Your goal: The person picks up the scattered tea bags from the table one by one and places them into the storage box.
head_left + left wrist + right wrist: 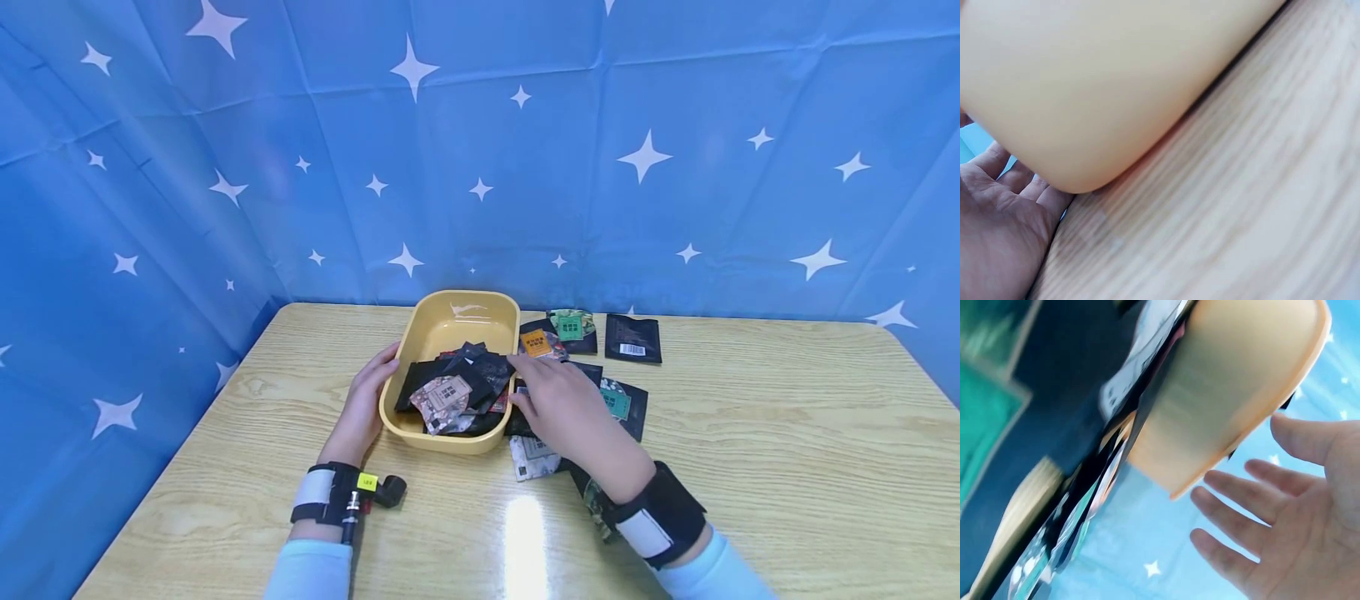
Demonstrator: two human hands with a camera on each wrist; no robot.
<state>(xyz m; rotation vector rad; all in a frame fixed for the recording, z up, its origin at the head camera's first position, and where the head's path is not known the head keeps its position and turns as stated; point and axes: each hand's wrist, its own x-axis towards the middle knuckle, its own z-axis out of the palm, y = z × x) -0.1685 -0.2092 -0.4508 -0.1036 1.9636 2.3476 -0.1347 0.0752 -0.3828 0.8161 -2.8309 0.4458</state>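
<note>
A yellow plastic bin [429,321] stands on the table, holding a heap of black sachets; a patterned sachet [442,400] with a pale label lies on top. My left hand [365,404] rests along the bin's left side, its fingers extended against the outer wall in the left wrist view. Over the bin's right rim is my right hand [558,408], fingertips right at the edge. In the right wrist view its fingers [1235,515] are spread and relaxed, with nothing between them and the thumb. Beneath this hand lie several loose sachets, partly hidden by it.
Behind the right hand lie an orange-labelled sachet [536,342], a green-labelled sachet [570,326] and a black sachet [632,337] with a barcode. Another green-labelled sachet [617,403] lies right of the hand. A blue star-patterned curtain [525,167] hangs behind the wooden table [780,442].
</note>
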